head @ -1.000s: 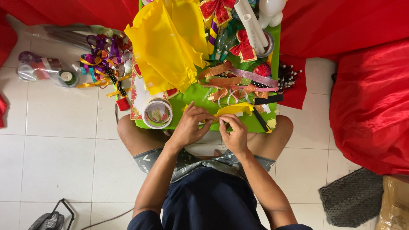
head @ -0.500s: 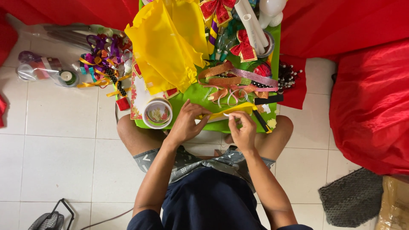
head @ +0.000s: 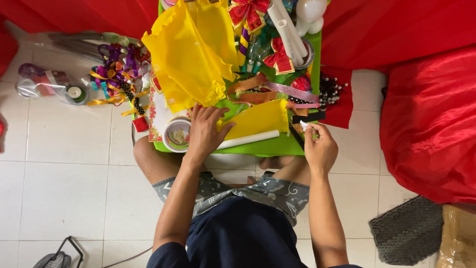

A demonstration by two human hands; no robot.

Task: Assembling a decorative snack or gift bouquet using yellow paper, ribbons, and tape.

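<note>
Left hand (head: 204,133) spread flat on yellow paper (head: 258,120); right hand (head: 320,146) pinches white backing strip (head: 303,124), exposed tape may snag clutter.

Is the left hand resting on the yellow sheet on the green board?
Yes, the left hand lies flat with its fingers on the near edge of the yellow sheet, which lies on the green board.

A flat green board (head: 270,147) rests across my knees, carrying crumpled yellow paper sheets (head: 191,54), a wide tape roll (head: 176,134), glittery ribbon strips (head: 277,92) and white plastic tubes (head: 286,25). Around me, the white tiled floor (head: 69,164) holds a tangle of curly ribbons (head: 119,69).
</note>
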